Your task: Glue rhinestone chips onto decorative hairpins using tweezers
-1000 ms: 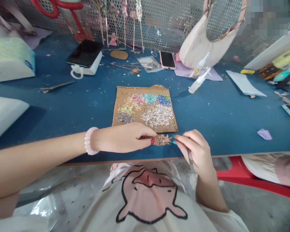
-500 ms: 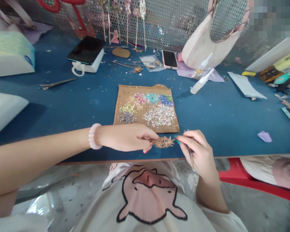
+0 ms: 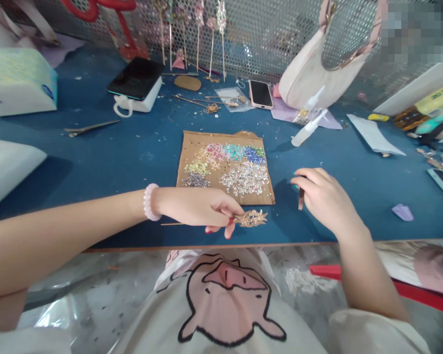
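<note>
My left hand (image 3: pixel 203 209) pinches a gold hair stick (image 3: pixel 251 218) just behind its ornate leaf-like head. The stick's thin shaft runs back under the hand and shows again to the left of it. To the right, over the blue tabletop, my right hand (image 3: pixel 323 196) is closed on a pair of tweezers (image 3: pixel 301 198), mostly hidden by the fingers. Beyond my left hand lies a cardboard sheet (image 3: pixel 214 189) with small piles of rhinestones sorted by colour. The clear rhinestones (image 3: pixel 245 178) form the biggest pile, nearest the hair stick's head.
A glue bottle (image 3: pixel 309 128) leans beyond my right hand. Scissors (image 3: pixel 92 129) lie at left, near a tissue box (image 3: pixel 20 83). A phone (image 3: pixel 260 94), a black tablet (image 3: pixel 136 77) and a white handbag (image 3: pixel 304 73) are at the back. Part of another person's sleeve (image 3: pixel 433 265) shows at right.
My right hand has moved away from the hair stick's head, to the right and farther over the table, with the tweezers. My left hand keeps its hold nearly in place.
</note>
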Demonstrator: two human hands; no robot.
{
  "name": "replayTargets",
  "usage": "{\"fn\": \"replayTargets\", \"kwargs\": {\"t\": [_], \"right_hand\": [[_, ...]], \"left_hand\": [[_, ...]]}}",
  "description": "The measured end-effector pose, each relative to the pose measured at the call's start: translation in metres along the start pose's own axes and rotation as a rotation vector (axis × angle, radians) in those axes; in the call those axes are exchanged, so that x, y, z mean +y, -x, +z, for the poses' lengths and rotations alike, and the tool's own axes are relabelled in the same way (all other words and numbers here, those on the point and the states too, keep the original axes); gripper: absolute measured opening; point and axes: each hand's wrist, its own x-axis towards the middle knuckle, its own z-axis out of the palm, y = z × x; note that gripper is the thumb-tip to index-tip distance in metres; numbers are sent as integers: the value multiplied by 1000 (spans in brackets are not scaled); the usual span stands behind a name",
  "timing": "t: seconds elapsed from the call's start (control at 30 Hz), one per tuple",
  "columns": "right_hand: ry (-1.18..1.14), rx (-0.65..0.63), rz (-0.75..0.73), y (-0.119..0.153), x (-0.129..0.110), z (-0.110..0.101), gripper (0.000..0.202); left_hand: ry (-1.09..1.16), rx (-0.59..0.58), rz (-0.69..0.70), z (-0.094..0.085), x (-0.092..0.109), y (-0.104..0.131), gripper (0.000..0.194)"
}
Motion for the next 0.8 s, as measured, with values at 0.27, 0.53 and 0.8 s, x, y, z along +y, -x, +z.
{"fn": "replayTargets", "kwargs": {"t": [0.27, 0.53, 0.8], "right_hand": [[-346, 51, 320, -21, 45, 7, 12], [-423, 286, 702, -79, 110, 47, 59], [-487, 303, 639, -93, 103, 71, 25]], "left_hand": [[-146, 228, -17, 8, 6, 2, 22], [-567, 450, -5, 26, -5, -2, 14], [-704, 477, 50, 28, -3, -2, 21]]}}
